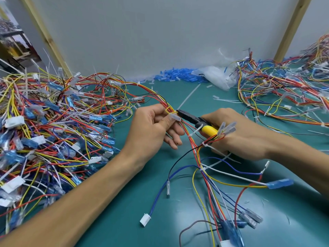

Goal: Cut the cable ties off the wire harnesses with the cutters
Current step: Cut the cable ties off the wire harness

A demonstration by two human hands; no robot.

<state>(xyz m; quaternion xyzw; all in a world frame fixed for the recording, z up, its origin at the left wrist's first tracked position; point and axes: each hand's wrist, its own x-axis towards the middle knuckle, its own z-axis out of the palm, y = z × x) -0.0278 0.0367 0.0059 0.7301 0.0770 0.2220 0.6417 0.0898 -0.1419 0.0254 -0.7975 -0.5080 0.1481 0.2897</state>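
A wire harness (193,145) of red, yellow, blue and white wires runs across the green mat between my hands. My left hand (153,128) pinches its bundle near the top, at a clear terminal sleeve. My right hand (238,134) grips the cutters (195,121), which have yellow handles and black jaws. The jaw tips sit at a white cable tie (188,97) whose long tail sticks up and away to the right. Further white ties (204,144) wrap the harness lower down.
A large heap of tied harnesses (53,131) fills the left of the mat. Another heap (284,93) lies at the right back. Blue sleeves (178,75) and a clear plastic bag (219,77) lie by the grey wall. Cut tie scraps (226,99) are scattered on the mat.
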